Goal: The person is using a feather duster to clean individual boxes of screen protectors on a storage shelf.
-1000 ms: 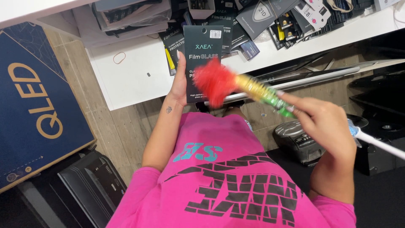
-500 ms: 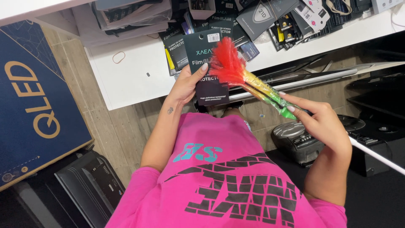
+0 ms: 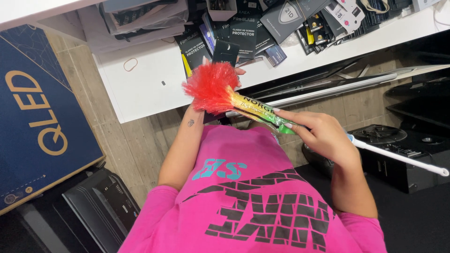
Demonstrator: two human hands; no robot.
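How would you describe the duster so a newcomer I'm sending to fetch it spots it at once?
Start at the white shelf piled with dark screen-protector packets. Just in front of its edge, the right hand grips a feather duster by its green sleeve. Its fluffy bright red head and long white handle set it apart from the flat, dark packets behind.

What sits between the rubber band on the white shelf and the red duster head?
In the head view, mostly bare white shelf lies between the rubber band and the duster head, with one small dark speck on it.
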